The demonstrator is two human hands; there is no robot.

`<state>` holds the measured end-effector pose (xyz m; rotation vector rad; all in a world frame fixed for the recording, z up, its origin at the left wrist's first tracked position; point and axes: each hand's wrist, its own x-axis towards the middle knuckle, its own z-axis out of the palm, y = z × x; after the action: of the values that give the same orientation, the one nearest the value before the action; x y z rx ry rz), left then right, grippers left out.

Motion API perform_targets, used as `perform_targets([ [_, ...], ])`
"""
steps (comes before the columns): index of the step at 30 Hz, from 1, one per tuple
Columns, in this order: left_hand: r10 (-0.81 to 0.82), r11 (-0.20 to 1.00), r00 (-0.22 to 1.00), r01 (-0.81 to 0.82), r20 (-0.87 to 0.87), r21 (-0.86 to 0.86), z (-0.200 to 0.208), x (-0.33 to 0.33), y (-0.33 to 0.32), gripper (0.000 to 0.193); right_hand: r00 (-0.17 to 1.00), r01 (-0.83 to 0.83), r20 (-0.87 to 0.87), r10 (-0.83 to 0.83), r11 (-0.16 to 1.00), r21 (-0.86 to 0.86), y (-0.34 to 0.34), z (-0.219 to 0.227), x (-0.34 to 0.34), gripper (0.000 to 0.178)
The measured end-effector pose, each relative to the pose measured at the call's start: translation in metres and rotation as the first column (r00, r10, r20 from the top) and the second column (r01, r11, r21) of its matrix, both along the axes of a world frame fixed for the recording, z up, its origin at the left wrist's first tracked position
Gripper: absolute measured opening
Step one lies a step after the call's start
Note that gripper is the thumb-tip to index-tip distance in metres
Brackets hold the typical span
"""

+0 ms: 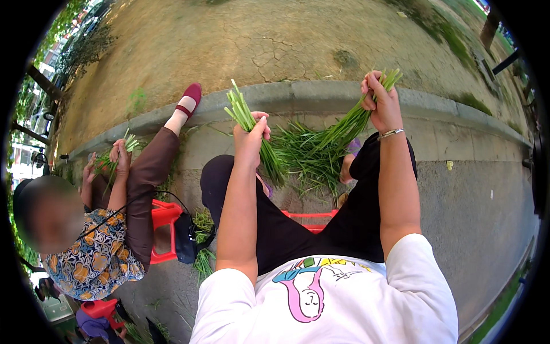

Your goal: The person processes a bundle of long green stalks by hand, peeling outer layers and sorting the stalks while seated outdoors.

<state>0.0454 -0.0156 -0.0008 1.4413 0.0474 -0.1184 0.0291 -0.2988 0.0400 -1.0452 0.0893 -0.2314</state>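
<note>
My left hand is closed round a bundle of long green stalks, pale cut ends up and dark leafy ends hanging down beside my knee. Up and to the right, my right hand grips a second bundle of stalks near its pale ends. The leaves of that bundle trail down to the left, over a loose heap of the same green stalks on the pavement between my feet. Where the bundle stops and the heap starts is hard to make out.
A red stool shows between my legs. To the left, a co-worker sits by another red stool, holding green stalks; a black bag stands beside it. A stone kerb runs across, with bare earth beyond.
</note>
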Motion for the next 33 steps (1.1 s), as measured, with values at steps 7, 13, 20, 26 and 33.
perform_targets([
  [7, -0.005, 1.0, 0.999, 0.004, -0.038, -0.01, 0.002, 0.005, 0.005, 0.013, 1.0, -0.017, 0.023, 0.018, 1.0, -0.026, 0.004, 0.019, -0.007, 0.009],
  [13, -0.137, 0.983, 0.988, 0.128, -0.067, -0.133, 0.005, 0.004, 0.002, 0.011, 0.999, -0.047, 0.0, 0.047, 0.996, -0.07, 0.002, 0.02, -0.005, 0.01],
  [20, -0.235, 0.96, 0.97, 0.221, -0.068, -0.172, 0.007, 0.0, -0.004, 0.014, 0.998, -0.061, -0.005, 0.061, 0.983, -0.175, -0.008, 0.019, -0.008, 0.012],
  [26, -0.319, 0.936, 0.943, 0.297, -0.098, -0.186, 0.013, -0.015, -0.021, 0.013, 0.99, -0.137, -0.044, 0.134, 0.986, -0.091, -0.016, 0.009, -0.023, 0.012],
  [33, -0.465, 0.868, 0.876, 0.422, -0.13, -0.262, 0.012, -0.013, -0.05, 0.012, 0.988, -0.121, -0.114, 0.109, 0.987, -0.106, -0.01, 0.009, -0.042, 0.014],
])
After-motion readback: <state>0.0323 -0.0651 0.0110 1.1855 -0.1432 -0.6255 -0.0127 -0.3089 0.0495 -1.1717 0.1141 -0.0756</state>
